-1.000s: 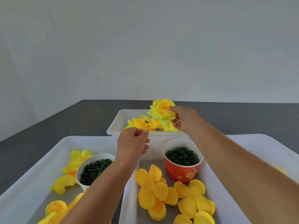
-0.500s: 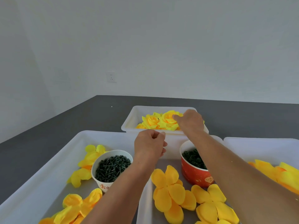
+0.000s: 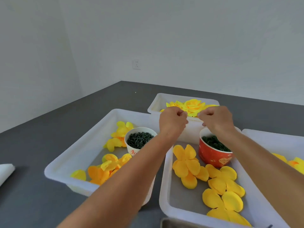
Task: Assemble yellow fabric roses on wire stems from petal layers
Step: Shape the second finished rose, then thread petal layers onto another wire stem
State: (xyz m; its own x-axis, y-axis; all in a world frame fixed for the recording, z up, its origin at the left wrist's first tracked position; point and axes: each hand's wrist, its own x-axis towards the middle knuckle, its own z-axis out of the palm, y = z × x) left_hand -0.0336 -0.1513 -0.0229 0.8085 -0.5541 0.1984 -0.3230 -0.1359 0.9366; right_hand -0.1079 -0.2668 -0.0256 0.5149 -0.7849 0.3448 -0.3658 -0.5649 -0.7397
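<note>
Finished yellow roses (image 3: pixel 193 106) lie in the far white bin (image 3: pixel 158 102). Both hands hover just in front of that bin. My left hand (image 3: pixel 172 120) is curled into a fist, and nothing shows in it. My right hand (image 3: pixel 215 120) sits beside it with fingers loosely curled and holds nothing; it is clear of the roses. Flat yellow petal layers (image 3: pixel 185 163) lie in the middle tray (image 3: pixel 164 186) below my arms. More petal layers (image 3: pixel 108 163) are in the left tray (image 3: pixel 79 148).
A white cup of dark green pieces (image 3: pixel 139 140) stands in the left tray, and a red cup of green rings (image 3: pixel 213 155) stands in the middle tray. A third tray (image 3: pixel 271 137) at right holds petals (image 3: pixel 294 163). A white folded item (image 3: pixel 5 170) lies far left on the dark table.
My right hand lowered the rose into the far bin, let it go and drew back beside my left hand. My view swung to the left.
</note>
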